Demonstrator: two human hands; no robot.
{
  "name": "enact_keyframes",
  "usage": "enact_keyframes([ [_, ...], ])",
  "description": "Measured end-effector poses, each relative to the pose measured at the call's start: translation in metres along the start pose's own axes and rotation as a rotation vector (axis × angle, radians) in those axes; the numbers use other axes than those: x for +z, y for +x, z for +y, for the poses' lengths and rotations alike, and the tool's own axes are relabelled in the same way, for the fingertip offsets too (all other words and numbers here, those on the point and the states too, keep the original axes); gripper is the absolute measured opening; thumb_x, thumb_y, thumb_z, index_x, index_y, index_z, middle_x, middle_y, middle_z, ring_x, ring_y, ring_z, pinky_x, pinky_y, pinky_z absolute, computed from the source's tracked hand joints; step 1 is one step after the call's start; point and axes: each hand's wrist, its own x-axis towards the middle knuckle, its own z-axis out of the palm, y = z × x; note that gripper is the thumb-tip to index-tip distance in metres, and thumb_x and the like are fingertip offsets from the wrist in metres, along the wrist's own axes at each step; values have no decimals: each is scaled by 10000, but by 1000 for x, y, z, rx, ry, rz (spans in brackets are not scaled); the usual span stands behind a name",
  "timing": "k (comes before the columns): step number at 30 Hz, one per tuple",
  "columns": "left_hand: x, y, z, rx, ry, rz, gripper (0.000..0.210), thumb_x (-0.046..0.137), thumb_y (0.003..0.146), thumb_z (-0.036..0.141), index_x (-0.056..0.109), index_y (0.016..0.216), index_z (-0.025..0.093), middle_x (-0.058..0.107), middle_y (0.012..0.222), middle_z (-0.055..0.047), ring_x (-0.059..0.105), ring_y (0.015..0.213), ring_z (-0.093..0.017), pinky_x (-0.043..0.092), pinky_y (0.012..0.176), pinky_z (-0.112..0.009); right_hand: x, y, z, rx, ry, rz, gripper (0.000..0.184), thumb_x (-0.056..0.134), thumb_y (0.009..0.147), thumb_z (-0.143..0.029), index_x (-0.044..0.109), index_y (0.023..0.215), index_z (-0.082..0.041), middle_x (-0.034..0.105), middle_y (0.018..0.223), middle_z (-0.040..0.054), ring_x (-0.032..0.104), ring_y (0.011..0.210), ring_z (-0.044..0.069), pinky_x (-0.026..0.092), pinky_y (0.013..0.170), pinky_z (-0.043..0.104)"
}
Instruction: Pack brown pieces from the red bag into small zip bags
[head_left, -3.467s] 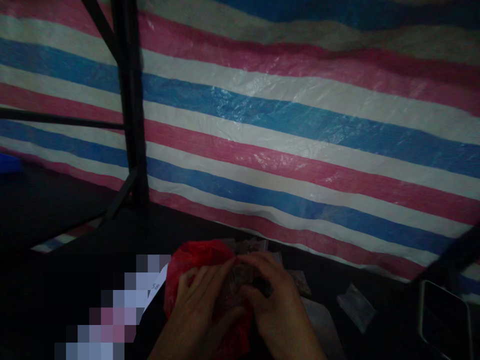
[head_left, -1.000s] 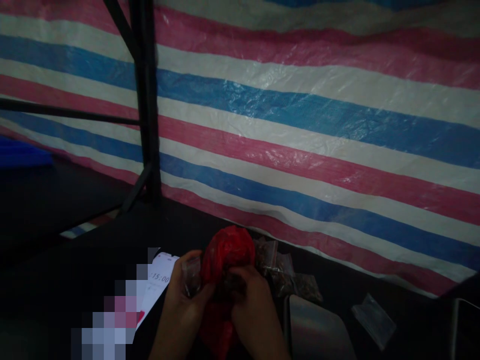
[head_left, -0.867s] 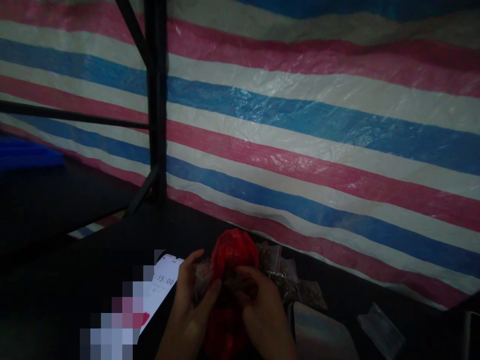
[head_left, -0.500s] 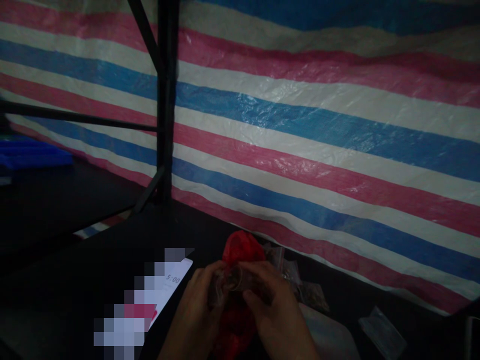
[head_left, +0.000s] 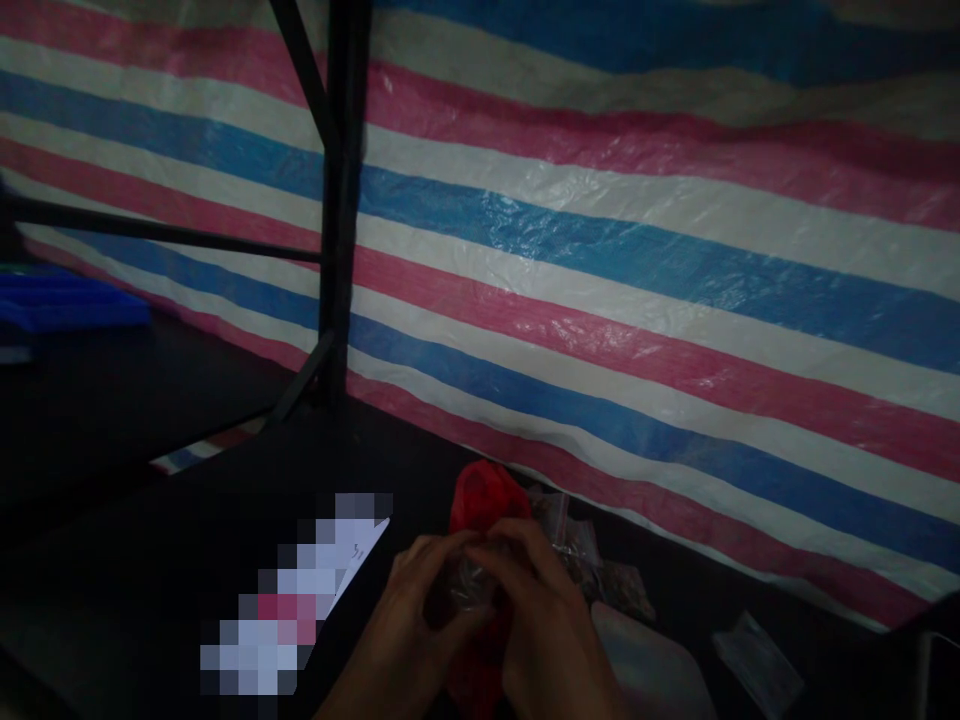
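Both the left hand (head_left: 409, 615) and right hand (head_left: 544, 605) now pinch the clear bag (head_left: 468, 585), the right withdrawn from the red bag (head_left: 487, 493).

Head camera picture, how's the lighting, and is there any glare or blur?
Head view: dim overall, black tabletop sinking into shadow; head view: glare on the striped tarp; head view: left hand and right hand dark and soft, clear plastic bag between them indistinct; head view: pixelation covers most of the lit phone.
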Motion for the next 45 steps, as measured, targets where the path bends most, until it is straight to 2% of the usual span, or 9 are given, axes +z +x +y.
enact_keyframes([
  [6,-5,-3,15,-73,-166,-62,409,710,743,285,785,1146,280,713,1184,-65,685,1133,-298,557,977,-428,-6,-2,5,-35,3,-36,815,454,705,88,716,1359,-323,683,1355,55,706,1239,200,568,1079,317],
  [16,-10,-4,9,-63,-34,-31,408,694,718,314,807,1107,263,692,1098,-78,681,1056,-310,566,914,-434,-8,13,-3,-47,148,-3,626,492,750,76,794,1169,-278,725,1223,62,746,1115,207,618,927,285],
  [23,-16,-3,11,-47,-53,10,418,693,746,381,802,1135,269,691,1136,-90,701,1105,-316,608,927,-420,-11,14,-10,-4,143,69,586,458,837,72,788,1164,-284,717,1237,48,730,1151,185,600,977,285],
  [26,-18,-3,7,-28,-58,16,430,700,761,387,793,1169,290,704,1168,-92,690,1160,-327,615,931,-421,-10,13,-9,-46,120,137,558,456,887,52,775,1192,-290,704,1280,48,716,1190,173,590,997,264],
  [30,-17,-4,0,-13,-37,35,468,724,734,329,780,1198,302,693,1169,-84,684,1163,-322,608,962,-435,-6,11,-12,-118,108,108,576,462,904,45,763,1222,-329,711,1258,23,724,1167,143,582,981,220],
  [36,-18,-4,-2,29,-53,191,513,704,818,473,688,1304,309,676,1311,-79,644,1264,-317,540,1094,-494,-16,2,-12,35,43,381,415,580,970,-121,749,1262,-361,705,1319,23,694,1210,189,557,1053,313],
  [40,-18,-7,1,-14,0,383,582,529,917,633,612,1334,236,648,1407,-137,572,1383,-346,400,1214,-576,-20,3,2,223,-61,128,472,575,873,-11,789,1190,-288,748,1208,51,717,1146,235,557,1027,366],
  [42,-12,-8,2,-69,17,371,631,509,908,663,582,1338,206,671,1372,-168,612,1339,-372,412,1194,-603,-14,9,10,280,-195,-12,545,533,790,69,815,1123,-257,763,1172,65,716,1143,267,540,1035,404],
  [45,0,-7,2,-151,23,283,640,619,835,592,571,1328,186,714,1307,-185,687,1243,-395,492,1109,-585,1,18,19,314,-356,-75,594,489,734,96,824,1098,-233,763,1209,87,687,1209,305,508,1065,444],
])
